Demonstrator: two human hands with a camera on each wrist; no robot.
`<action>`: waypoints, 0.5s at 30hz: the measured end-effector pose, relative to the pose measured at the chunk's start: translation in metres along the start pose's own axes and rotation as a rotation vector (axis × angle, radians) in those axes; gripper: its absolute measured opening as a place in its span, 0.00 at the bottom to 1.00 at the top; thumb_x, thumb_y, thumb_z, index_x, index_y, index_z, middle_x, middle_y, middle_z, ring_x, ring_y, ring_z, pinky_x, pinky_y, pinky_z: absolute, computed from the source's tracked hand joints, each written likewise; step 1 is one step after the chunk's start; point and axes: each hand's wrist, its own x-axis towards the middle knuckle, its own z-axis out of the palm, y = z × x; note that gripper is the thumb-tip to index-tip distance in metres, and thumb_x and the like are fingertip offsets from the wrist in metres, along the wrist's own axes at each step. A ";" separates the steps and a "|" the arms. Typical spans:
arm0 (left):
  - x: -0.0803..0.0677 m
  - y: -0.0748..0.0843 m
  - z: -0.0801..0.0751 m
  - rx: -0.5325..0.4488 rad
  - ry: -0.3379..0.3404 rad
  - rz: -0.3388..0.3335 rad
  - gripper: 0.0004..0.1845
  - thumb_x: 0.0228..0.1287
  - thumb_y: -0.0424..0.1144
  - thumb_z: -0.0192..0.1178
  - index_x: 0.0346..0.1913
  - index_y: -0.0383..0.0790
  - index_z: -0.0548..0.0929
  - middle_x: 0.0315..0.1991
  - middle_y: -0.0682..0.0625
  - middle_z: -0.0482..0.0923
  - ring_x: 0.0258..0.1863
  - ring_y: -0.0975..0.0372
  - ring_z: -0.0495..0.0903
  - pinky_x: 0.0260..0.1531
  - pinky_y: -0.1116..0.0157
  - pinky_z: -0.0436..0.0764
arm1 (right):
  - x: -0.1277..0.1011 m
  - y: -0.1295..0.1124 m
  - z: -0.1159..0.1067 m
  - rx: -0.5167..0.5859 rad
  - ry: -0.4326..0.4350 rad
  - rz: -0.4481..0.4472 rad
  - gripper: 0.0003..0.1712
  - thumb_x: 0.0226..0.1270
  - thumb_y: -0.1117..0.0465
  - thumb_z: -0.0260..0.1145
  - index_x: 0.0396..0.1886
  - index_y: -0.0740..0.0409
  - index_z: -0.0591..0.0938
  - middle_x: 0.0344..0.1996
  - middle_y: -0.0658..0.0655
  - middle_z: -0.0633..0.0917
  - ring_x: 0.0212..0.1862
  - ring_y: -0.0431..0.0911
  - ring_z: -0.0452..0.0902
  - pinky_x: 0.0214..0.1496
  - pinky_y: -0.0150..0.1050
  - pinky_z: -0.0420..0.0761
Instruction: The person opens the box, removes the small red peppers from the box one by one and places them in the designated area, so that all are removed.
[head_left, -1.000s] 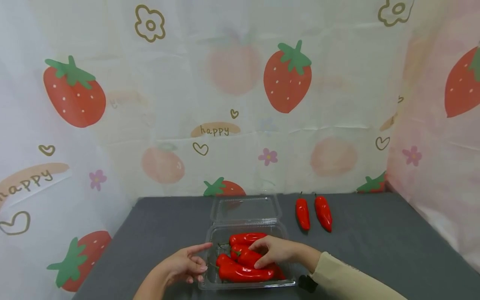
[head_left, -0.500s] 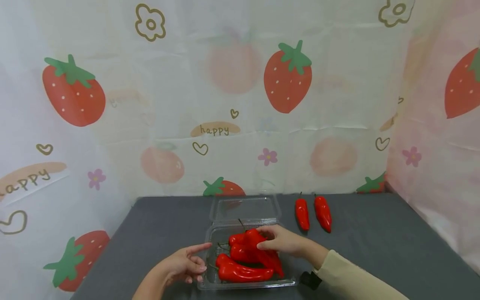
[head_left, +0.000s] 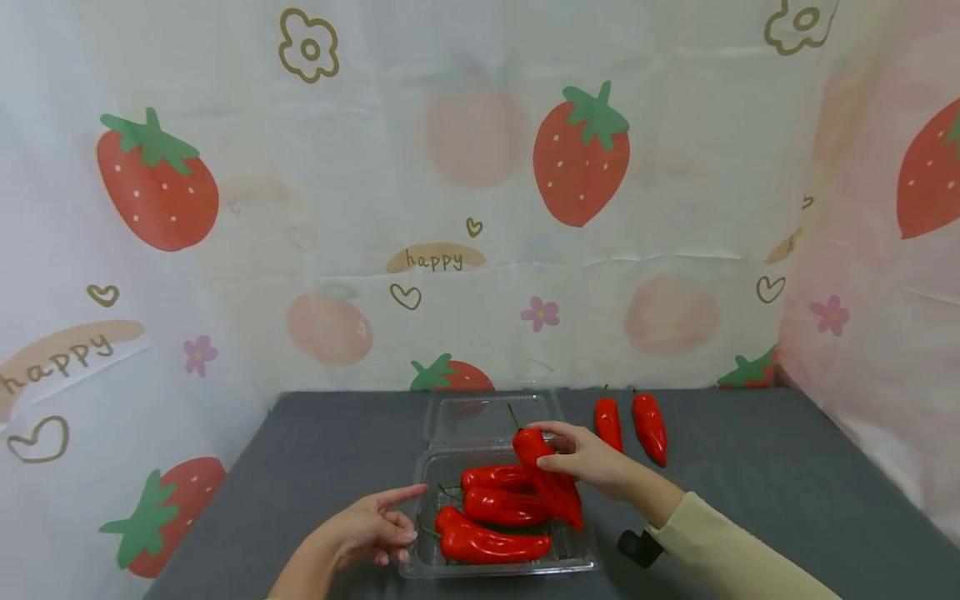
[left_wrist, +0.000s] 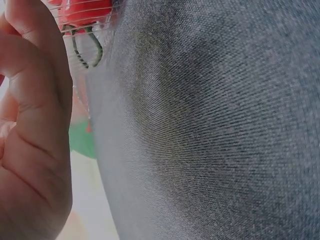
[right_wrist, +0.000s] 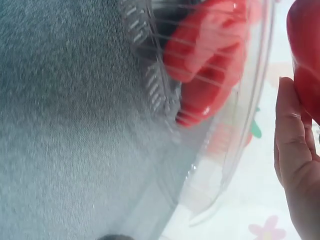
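Observation:
A clear plastic clamshell box (head_left: 423, 485) lies open on the grey table, its lid (head_left: 491, 417) folded back. Three red peppers (head_left: 495, 506) lie inside it. My right hand (head_left: 581, 457) grips a fourth red pepper (head_left: 543, 475) and holds it tilted above the box's right side, stem up. In the right wrist view this pepper (right_wrist: 306, 55) shows beside my fingers (right_wrist: 292, 150), with the box wall (right_wrist: 155, 85) below. My left hand (head_left: 375, 527) rests at the box's left edge, fingers loosely curled and the index finger pointing out, holding nothing.
Two more red peppers (head_left: 609, 423) (head_left: 649, 427) lie side by side on the grey table (head_left: 750, 483) behind and right of the box. A strawberry-print curtain (head_left: 480, 208) closes off the back and both sides.
My right hand has lifted one pepper out of the pile in the box and raised it up and to the right. The left hand has stayed in place.

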 end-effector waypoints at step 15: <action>0.002 -0.001 -0.001 -0.003 -0.009 -0.009 0.39 0.65 0.24 0.57 0.76 0.33 0.52 0.28 0.53 0.80 0.21 0.67 0.81 0.17 0.76 0.73 | -0.013 -0.005 -0.018 0.039 0.086 -0.026 0.35 0.69 0.61 0.64 0.71 0.64 0.62 0.50 0.63 0.79 0.45 0.51 0.79 0.46 0.50 0.82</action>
